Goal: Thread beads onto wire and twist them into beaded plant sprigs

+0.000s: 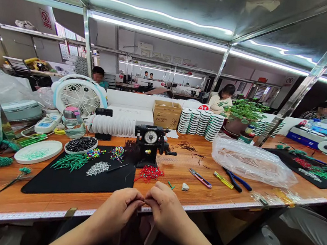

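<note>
My left hand [118, 211] and my right hand [165, 209] meet at the near edge of the wooden workbench [174, 171], fingertips pinched together around something too small to make out. Just beyond them lies a black mat [77, 181] with piles of green pieces [71, 162], silvery beads [97, 168], coloured beads [117, 152] and red pieces [150, 173]. A black hand-crank winding machine with a dial [149, 143] stands behind the mat.
A bowl of black beads [81, 144], a white plate [38, 152], a small fan [79, 95], a row of white spools [114, 125], a cardboard box [166, 114], stacked white reels [201, 123], a potted plant [242, 115], a plastic bag [251, 161], pliers [237, 180] and snips [199, 177]. Other people sit at benches behind.
</note>
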Demonstrator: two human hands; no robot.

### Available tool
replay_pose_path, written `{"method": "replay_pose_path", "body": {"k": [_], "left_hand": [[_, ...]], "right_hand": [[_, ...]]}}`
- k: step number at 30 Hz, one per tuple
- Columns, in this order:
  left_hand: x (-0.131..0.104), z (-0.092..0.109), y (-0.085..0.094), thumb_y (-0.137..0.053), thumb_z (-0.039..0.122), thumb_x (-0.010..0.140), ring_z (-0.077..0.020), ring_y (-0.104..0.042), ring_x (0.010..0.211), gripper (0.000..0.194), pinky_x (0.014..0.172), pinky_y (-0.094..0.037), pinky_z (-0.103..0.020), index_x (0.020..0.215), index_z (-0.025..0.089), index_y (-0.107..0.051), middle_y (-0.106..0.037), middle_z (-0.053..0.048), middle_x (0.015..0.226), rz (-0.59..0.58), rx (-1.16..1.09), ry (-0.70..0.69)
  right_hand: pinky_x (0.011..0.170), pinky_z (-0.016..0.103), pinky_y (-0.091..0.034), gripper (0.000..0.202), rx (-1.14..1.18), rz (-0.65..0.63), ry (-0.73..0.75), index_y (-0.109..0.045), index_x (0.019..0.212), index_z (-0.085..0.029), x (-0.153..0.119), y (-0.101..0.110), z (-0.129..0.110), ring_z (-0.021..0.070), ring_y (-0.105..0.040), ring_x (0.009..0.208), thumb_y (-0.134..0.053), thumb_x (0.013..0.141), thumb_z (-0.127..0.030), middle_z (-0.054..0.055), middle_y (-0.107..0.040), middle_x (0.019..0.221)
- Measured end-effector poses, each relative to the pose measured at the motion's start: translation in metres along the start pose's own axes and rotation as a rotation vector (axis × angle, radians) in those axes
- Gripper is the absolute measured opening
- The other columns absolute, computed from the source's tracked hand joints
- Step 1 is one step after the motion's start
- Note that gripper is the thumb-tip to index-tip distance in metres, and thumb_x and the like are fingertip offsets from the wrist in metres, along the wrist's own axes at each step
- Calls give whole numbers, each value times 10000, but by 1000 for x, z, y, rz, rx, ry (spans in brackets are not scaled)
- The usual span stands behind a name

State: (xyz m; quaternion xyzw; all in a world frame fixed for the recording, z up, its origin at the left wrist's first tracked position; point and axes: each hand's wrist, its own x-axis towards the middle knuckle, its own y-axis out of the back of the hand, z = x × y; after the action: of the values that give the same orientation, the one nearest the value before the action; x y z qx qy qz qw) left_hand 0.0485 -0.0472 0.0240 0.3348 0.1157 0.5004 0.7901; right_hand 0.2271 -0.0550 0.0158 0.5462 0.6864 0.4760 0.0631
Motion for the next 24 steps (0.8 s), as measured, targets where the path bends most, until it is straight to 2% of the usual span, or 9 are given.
{"method": "replay_pose_path", "body": {"k": [8,11,14,19,24], "left_hand": [[2,5,0,-453,280,846,-172,-607,593,244,583,-446,-257,685,186,-611,-654,-8,633,-36,-161,113],[2,3,0,-470,304,837,-170,-605,585,242,577,-445,-256,694,178,-619,-652,-9,636,-42,-187,141],[1,3,0,-487,317,830,-172,-597,603,246,588,-430,-255,695,177,-639,-653,-10,632,-41,-187,143],[0,4,-1,-480,321,832,-179,-602,603,249,589,-427,-262,713,175,-644,-659,-14,620,-15,-188,177],[-2,1,-3,-479,306,828,-179,-607,600,239,593,-437,-267,713,175,-642,-672,-22,656,-17,-181,179]], "right_hand": [[751,263,-420,244,52,-84,55,-589,924,-174,2,16,5,155,-528,833,-372,908,-63,39,-560,869],[772,267,-422,163,75,-95,48,-589,946,-179,1,18,4,163,-537,860,-455,888,-105,38,-570,892],[715,260,-421,61,71,-84,15,-578,877,-177,0,15,2,166,-531,825,-585,823,-150,28,-563,862],[731,266,-413,207,36,-28,8,-512,868,-181,-3,5,3,173,-507,860,-640,742,-77,24,-545,890],[749,287,-419,169,-78,-4,6,-505,837,-166,-4,1,3,185,-495,861,-611,759,-60,46,-516,918]]}}
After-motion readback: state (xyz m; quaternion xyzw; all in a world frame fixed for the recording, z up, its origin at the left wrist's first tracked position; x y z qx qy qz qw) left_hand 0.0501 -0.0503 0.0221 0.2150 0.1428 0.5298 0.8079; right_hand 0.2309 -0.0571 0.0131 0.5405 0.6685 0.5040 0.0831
